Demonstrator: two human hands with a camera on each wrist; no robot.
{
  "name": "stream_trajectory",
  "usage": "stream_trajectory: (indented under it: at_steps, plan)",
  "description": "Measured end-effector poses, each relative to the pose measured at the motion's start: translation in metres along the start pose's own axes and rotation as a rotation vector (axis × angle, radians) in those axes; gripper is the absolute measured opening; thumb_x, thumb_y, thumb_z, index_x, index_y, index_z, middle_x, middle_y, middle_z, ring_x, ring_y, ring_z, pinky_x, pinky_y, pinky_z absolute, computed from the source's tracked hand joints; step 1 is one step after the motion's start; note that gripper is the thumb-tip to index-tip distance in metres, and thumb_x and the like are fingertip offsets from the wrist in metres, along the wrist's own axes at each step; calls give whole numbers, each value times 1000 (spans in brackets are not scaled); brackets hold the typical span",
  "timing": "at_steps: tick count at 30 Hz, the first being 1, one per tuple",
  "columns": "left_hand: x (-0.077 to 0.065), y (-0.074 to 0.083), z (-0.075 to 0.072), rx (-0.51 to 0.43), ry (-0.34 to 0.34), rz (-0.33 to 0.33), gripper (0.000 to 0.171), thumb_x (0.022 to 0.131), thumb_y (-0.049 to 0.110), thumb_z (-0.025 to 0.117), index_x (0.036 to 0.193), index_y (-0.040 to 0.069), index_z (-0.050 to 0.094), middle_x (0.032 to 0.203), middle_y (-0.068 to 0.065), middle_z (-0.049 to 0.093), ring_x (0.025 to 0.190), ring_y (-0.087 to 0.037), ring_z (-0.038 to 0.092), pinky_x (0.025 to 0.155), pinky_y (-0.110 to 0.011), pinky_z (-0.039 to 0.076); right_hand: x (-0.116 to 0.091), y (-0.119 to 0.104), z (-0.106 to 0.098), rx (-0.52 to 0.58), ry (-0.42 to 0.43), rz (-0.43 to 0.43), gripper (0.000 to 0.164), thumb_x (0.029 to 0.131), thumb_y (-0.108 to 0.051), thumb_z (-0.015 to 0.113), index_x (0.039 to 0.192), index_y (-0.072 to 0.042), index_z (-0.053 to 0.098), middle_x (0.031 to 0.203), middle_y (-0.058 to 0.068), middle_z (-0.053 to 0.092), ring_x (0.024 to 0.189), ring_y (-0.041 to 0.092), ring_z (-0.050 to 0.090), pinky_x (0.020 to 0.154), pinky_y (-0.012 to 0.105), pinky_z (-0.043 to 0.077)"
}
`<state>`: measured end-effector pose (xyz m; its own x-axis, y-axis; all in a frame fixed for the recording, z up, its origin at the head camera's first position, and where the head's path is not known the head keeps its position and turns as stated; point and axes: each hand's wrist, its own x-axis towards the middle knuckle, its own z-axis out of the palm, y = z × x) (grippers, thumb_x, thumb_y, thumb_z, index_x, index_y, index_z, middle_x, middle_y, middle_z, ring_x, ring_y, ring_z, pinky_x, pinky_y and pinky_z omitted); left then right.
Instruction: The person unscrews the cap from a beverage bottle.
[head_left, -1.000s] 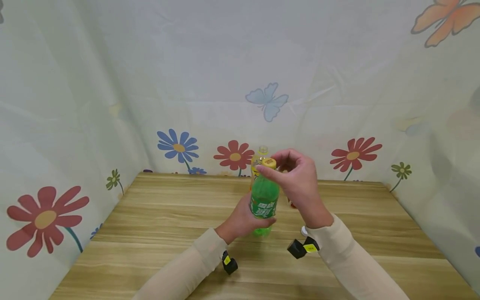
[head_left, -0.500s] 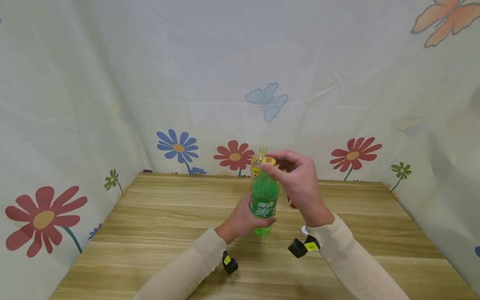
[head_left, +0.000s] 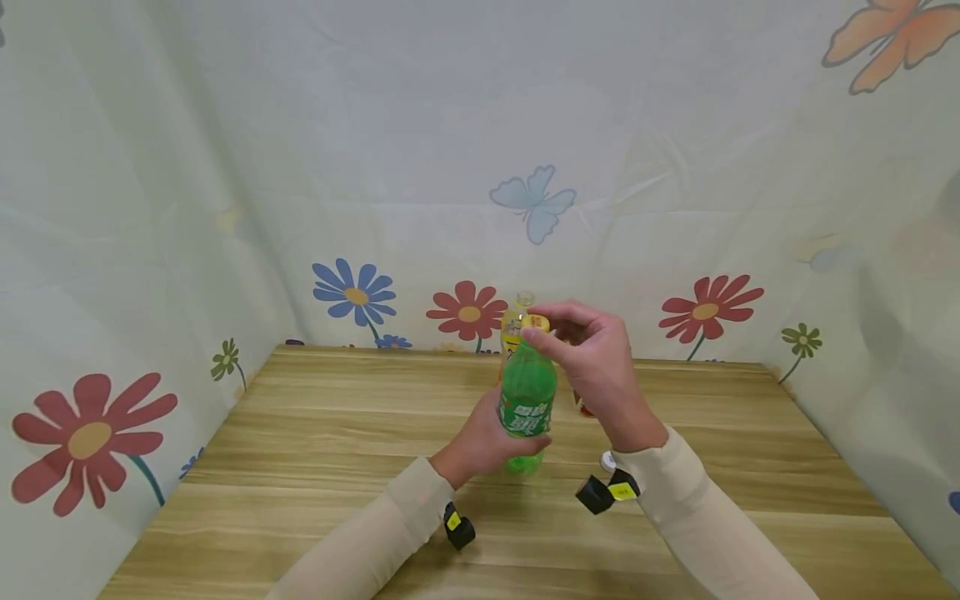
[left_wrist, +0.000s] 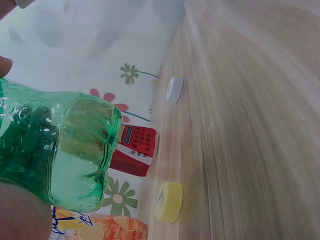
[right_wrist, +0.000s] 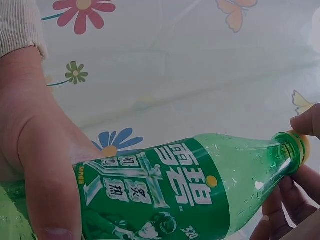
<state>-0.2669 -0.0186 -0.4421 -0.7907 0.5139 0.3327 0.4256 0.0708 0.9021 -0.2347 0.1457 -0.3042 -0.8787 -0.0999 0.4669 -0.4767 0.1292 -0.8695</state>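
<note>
My left hand (head_left: 486,437) grips a green soda bottle (head_left: 528,390) round its lower body and holds it upright above the table. Its clear green base (left_wrist: 80,150) hangs off the tabletop in the left wrist view. At the bottle's mouth my right hand (head_left: 606,367) pinches a yellow bottle cap (head_left: 536,322) between thumb and fingers. In the right wrist view the cap (right_wrist: 302,148) sits on the neck, and the green label (right_wrist: 150,195) faces the camera. Whether the cap is screwed tight cannot be told.
Behind the green bottle stands an uncapped bottle (head_left: 512,340) with an orange label. A red carton (left_wrist: 134,151) is to its right. On the wooden table (head_left: 337,417) lie a white cap (head_left: 608,461) and another yellow cap (left_wrist: 170,201). A flower-print curtain surrounds the table.
My right thumb and fingers have shifted round the yellow cap, the thumb coming from its left side to its front. My left hand keeps its grip; the bottle is almost still.
</note>
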Motion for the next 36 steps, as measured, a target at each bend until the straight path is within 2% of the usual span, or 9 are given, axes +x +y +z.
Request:
stream_trajectory:
  at_steps: [4, 7, 12, 16, 24, 36]
  plan:
    - [0, 1, 0, -10, -2, -2, 58, 86, 13, 81, 135, 23, 50, 124, -2, 65, 109, -13, 64, 101, -30, 53, 0, 1, 1, -55, 4, -7, 37, 87, -26, 83, 119, -10, 75, 109, -1, 72, 92, 21, 65, 74, 23, 57]
    - [-1, 2, 0, -18, -3, 1, 58, 87, 13, 81, 135, 22, 50, 123, -2, 65, 109, -13, 64, 101, -30, 53, -1, 0, 4, -127, 41, -4, 43, 82, -33, 87, 119, -15, 73, 111, 0, 71, 97, 20, 63, 79, 24, 54]
    - [0, 2, 1, -19, -1, 7, 59, 86, 15, 82, 135, 24, 49, 124, 0, 64, 110, -13, 64, 102, -31, 53, -3, -4, 8, -188, 139, -46, 44, 75, -36, 92, 105, -13, 69, 99, 3, 68, 91, 24, 61, 74, 24, 51]
    - [1, 2, 1, -16, 1, 15, 61, 86, 15, 82, 137, 26, 49, 125, 1, 64, 112, -14, 64, 103, -31, 53, -2, -7, 9, -197, 171, -80, 40, 74, -35, 93, 97, -13, 69, 92, 2, 68, 83, 25, 61, 68, 24, 51]
    - [0, 3, 0, -18, 8, 1, 60, 87, 16, 81, 136, 26, 49, 124, 1, 64, 111, -14, 64, 102, -32, 53, -1, -9, 6, -215, 138, -111, 31, 80, -34, 89, 101, -14, 78, 93, 3, 71, 83, 25, 61, 68, 23, 52]
    - [0, 4, 0, -24, 3, 4, 60, 87, 12, 81, 136, 26, 49, 125, 0, 64, 112, -14, 63, 103, -32, 53, 2, -4, 1, -191, 71, -156, 25, 85, -23, 85, 107, -13, 80, 98, 2, 72, 84, 19, 61, 69, 26, 53]
